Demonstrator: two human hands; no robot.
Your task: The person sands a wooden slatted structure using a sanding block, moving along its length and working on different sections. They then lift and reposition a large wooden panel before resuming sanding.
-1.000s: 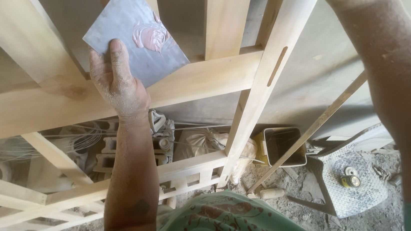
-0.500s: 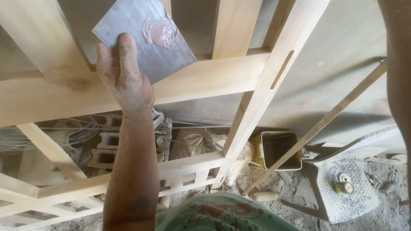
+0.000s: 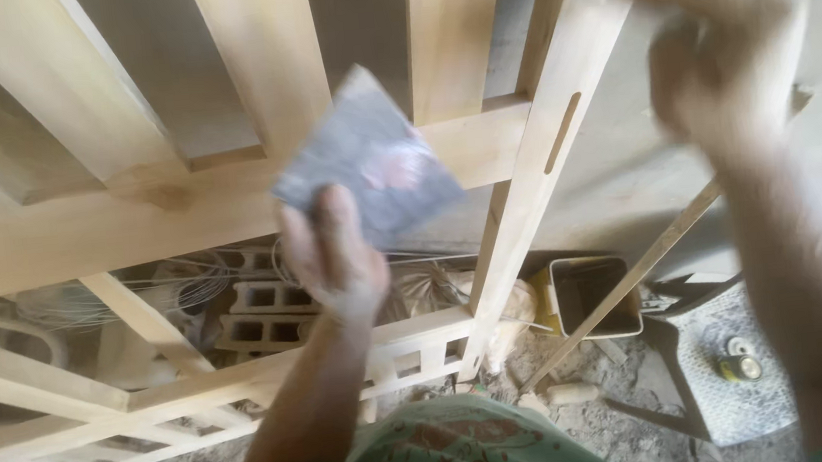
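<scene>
The left hand (image 3: 333, 259) pinches a flat grey square sheet of sandpaper (image 3: 369, 160) with a pink worn spot; the sheet sits just at 12 o'clock from the hand, tilted, in front of the big pale wooden frame of bars and slats (image 3: 128, 213); it looks blurry, so whether it touches the wood is hard to tell; the right hand (image 3: 721, 60) is up at 2 o'clock, blurry too, close to the frame's slanted bar, and I cannot tell if it grips anything; the two hands are well apart; down on the sandy floor at 4 o'clock stands a yellow square bucket (image 3: 593, 294); near it lies a small round yellow tape roll (image 3: 742, 366) on a grey mesh seat.
</scene>
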